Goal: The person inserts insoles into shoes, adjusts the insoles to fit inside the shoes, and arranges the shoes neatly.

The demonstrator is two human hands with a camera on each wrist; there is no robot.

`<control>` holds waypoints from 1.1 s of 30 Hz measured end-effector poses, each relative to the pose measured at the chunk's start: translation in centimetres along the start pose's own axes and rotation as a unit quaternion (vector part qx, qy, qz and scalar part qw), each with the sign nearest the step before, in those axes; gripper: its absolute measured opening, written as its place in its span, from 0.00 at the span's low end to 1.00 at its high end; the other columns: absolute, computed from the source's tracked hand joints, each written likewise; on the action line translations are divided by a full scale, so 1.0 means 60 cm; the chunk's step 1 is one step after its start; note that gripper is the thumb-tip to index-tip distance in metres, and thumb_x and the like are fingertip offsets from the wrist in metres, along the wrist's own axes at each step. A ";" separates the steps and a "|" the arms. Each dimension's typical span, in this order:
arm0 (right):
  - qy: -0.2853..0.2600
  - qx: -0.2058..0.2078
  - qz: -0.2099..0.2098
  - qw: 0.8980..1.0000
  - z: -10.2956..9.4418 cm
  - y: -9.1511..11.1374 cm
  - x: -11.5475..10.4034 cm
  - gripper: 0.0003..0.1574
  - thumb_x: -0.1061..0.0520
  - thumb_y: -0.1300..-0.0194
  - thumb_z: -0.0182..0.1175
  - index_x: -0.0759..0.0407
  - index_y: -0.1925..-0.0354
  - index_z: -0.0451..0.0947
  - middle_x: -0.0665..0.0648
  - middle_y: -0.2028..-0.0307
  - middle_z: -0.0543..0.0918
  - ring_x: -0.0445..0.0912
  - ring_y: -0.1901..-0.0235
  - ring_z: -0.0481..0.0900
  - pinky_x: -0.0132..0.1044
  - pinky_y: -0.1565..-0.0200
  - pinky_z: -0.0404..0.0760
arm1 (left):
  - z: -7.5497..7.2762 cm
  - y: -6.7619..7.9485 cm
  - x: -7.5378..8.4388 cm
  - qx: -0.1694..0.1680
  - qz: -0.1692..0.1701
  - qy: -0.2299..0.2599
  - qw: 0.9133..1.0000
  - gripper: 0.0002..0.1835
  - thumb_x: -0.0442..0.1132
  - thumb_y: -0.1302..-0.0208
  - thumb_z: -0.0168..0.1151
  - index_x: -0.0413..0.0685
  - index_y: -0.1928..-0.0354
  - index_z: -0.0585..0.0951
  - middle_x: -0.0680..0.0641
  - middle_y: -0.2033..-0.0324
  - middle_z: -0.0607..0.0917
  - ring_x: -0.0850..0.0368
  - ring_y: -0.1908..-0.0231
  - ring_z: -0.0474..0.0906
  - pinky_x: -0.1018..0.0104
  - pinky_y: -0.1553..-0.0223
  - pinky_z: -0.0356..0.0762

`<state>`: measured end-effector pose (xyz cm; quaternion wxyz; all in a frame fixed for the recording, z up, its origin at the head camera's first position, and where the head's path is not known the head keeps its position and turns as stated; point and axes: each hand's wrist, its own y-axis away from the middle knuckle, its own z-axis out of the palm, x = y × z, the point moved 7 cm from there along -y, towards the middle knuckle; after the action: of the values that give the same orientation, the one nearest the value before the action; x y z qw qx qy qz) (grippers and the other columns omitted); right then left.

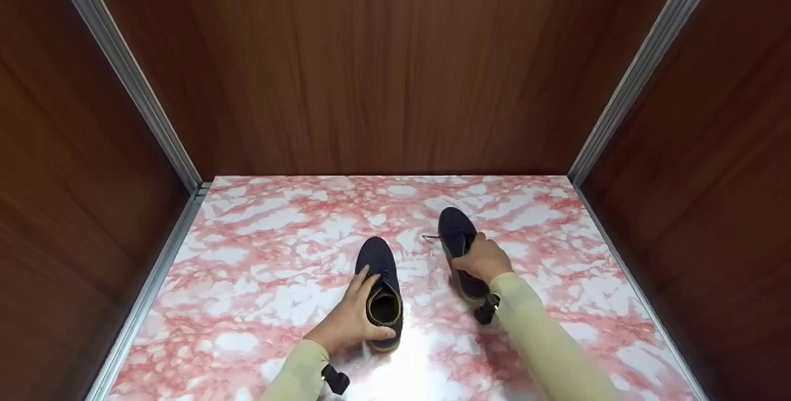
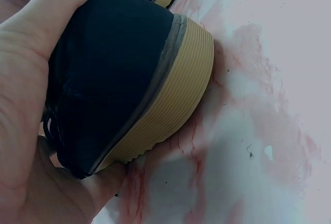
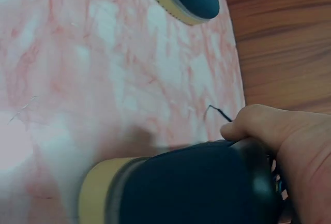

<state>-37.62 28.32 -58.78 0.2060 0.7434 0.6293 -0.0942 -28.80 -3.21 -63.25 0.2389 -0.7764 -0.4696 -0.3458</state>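
Observation:
Two dark navy lace-up shoes with tan ridged soles point toward the back wall, a gap between them. My left hand (image 1: 349, 320) grips the left shoe (image 1: 376, 259) from its left side, fingers by the laces and thumb at the heel collar. Its heel and sole (image 2: 191, 63) fill much of the left wrist view. Farther back, my right hand (image 1: 485, 259) holds the right shoe (image 1: 456, 223) around its collar, covering most of the opening. A loose lace (image 1: 431, 236) sticks out leftward from that shoe and shows past the thumb as a thin dark lace (image 3: 221, 113).
Underneath is a red-and-white marbled surface (image 1: 266, 271). A brown wood-grain panel (image 1: 389, 67) rises at the back, with a left panel (image 1: 74, 160) and a right panel (image 1: 698, 191) at the sides. Grey metal rails (image 1: 133, 73) run along the corners.

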 end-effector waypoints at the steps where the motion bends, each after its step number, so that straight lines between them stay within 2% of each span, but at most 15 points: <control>1: -0.001 0.001 0.002 1.000 0.000 -0.001 0.002 0.63 0.37 0.44 0.73 0.75 0.26 0.64 0.75 0.40 0.83 0.64 0.46 0.87 0.59 0.42 0.86 | 0.000 0.000 0.000 0.001 0.001 -0.001 1.000 0.71 0.62 0.55 0.89 0.46 0.14 0.59 0.35 0.11 0.47 0.24 0.15 0.52 0.34 0.22 0.69; 8: 0.004 0.002 0.004 1.000 0.000 -0.004 0.011 0.58 0.38 0.44 0.73 0.75 0.29 0.68 0.75 0.41 0.85 0.63 0.47 0.87 0.59 0.42 0.86 | 0.001 0.000 0.001 0.001 0.003 -0.008 1.000 0.71 0.63 0.55 0.88 0.46 0.14 0.59 0.35 0.12 0.47 0.25 0.15 0.52 0.34 0.23 0.70; 15: -0.001 -0.009 0.008 1.000 0.006 0.003 0.016 0.62 0.39 0.40 0.73 0.78 0.25 0.62 0.76 0.39 0.83 0.63 0.43 0.86 0.60 0.40 0.85 | 0.002 0.002 0.002 -0.001 -0.002 -0.004 1.000 0.71 0.64 0.55 0.88 0.48 0.13 0.59 0.36 0.11 0.46 0.26 0.15 0.53 0.35 0.22 0.69; 22: -0.005 -0.017 0.000 1.000 0.012 0.019 0.011 0.65 0.39 0.38 0.72 0.78 0.22 0.58 0.79 0.37 0.81 0.66 0.41 0.85 0.61 0.39 0.85 | 0.000 0.001 0.002 0.005 0.004 -0.005 1.000 0.71 0.64 0.55 0.88 0.46 0.14 0.59 0.34 0.12 0.47 0.26 0.16 0.55 0.34 0.22 0.69; 26: 0.000 -0.014 -0.008 1.000 0.017 0.032 0.003 0.63 0.38 0.37 0.72 0.79 0.24 0.61 0.79 0.38 0.81 0.66 0.41 0.85 0.61 0.41 0.85 | 0.001 0.002 0.000 0.003 -0.003 -0.004 1.000 0.71 0.64 0.55 0.88 0.47 0.14 0.59 0.35 0.11 0.46 0.27 0.15 0.54 0.35 0.22 0.69; 33: -0.005 -0.003 -0.023 1.000 0.026 0.055 -0.014 0.54 0.36 0.34 0.71 0.76 0.29 0.72 0.74 0.41 0.86 0.65 0.45 0.87 0.60 0.44 0.87 | 0.001 -0.002 -0.001 0.007 0.000 0.004 1.000 0.71 0.62 0.56 0.89 0.44 0.15 0.60 0.34 0.12 0.47 0.25 0.15 0.50 0.33 0.20 0.65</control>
<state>-34.36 26.52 -59.23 0.2093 0.7276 0.6455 -0.1004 -28.90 -3.18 -63.34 0.2462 -0.7732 -0.4714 -0.3454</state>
